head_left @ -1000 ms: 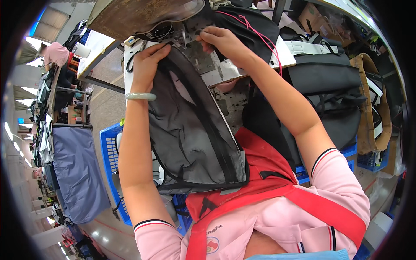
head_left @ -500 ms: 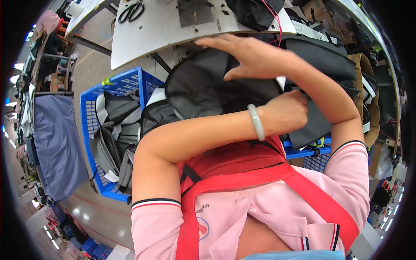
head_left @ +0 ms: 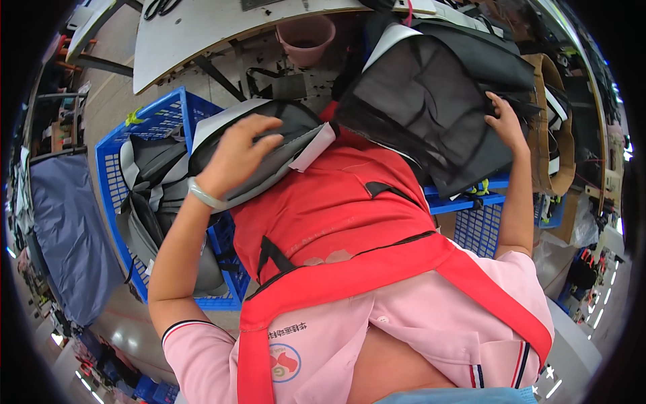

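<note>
My left hand (head_left: 239, 151), with a pale bangle at the wrist, hovers over a grey and black fabric piece (head_left: 269, 165) with a white edge. Its thumb and fingers are apart, and I see nothing between them. This piece reaches from the blue basket (head_left: 186, 111) at the left toward my red apron (head_left: 323, 202). On the right, a black mesh fabric piece (head_left: 424, 94) is spread over other dark material. Close by its right edge is my right hand (head_left: 508, 124), open, fingers and thumb apart. Whether the fingertips touch the mesh I cannot tell.
A white worktable (head_left: 202, 40) with scissors (head_left: 161, 7) stands ahead. Beneath it is a pink bucket (head_left: 306, 40) among dark scraps on the floor. At the right are a cardboard box (head_left: 542, 135) and another blue basket (head_left: 474, 229). More grey pieces (head_left: 145, 222) fill the left basket.
My crossed arms have come apart, left hand to the left and right hand to the right. The black mesh piece now lies spread at the right. The grey and black piece has come into sight.
</note>
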### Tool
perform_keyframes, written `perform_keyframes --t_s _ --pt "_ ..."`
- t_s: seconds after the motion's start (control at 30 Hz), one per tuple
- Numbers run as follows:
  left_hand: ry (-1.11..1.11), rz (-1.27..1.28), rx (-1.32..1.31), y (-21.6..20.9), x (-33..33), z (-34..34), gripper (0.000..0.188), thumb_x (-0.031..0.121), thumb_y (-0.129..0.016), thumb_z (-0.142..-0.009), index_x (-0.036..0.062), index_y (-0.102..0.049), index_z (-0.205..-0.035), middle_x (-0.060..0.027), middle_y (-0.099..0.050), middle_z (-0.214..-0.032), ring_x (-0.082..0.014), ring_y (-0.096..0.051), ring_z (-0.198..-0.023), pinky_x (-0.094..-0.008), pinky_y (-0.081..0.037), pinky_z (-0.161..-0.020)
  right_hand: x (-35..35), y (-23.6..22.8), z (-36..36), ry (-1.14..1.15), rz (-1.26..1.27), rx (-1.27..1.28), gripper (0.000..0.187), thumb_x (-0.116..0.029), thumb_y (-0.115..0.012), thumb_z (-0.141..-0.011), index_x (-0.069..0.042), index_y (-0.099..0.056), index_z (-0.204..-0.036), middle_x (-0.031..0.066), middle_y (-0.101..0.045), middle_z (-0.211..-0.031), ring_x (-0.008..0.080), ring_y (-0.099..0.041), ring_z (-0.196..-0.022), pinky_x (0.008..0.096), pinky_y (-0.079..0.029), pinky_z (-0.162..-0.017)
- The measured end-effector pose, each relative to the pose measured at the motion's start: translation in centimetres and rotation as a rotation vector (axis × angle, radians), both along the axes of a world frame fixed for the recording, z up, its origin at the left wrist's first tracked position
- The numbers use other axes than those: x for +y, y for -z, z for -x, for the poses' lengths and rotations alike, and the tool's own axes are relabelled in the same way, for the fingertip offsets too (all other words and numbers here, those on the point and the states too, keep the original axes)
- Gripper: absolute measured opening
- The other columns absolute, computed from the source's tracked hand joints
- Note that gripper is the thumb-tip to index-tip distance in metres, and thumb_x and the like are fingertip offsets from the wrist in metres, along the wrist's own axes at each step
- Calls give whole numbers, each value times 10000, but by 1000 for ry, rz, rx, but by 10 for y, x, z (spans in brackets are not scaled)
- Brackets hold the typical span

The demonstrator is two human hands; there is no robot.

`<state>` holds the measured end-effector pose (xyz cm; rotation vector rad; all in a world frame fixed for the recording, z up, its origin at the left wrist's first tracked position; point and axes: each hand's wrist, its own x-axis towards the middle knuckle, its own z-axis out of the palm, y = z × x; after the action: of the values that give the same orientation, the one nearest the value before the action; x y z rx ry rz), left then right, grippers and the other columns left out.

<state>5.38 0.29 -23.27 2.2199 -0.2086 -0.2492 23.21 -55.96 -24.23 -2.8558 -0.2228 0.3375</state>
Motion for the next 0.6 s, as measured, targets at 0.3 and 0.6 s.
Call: perform_keyframes --t_s 0.3,0.6 --pt "167 96 77 25 -65 -28 352 22 -472 -843 -45 -599 -1165 -166 -647 -963 -233 -615 -892 -317 -481 -826 241 -40 25 -795 -478 -197 437 -75 -676 -829 -139 -613 -1257 117 -609 -1220 300 -553 -1162 400 -439 -1004" --pt "97 323 385 7 -95 -23 243 209 -675 -875 -20 -652 -953 -47 -632 -765 -107 -562 -732 -293 -467 -667 291 -30 3 -1309 -340 182 268 -260 -774 -710 -89 -637 -865 93 -615 -839 317 -576 -938 435 -390 -924"
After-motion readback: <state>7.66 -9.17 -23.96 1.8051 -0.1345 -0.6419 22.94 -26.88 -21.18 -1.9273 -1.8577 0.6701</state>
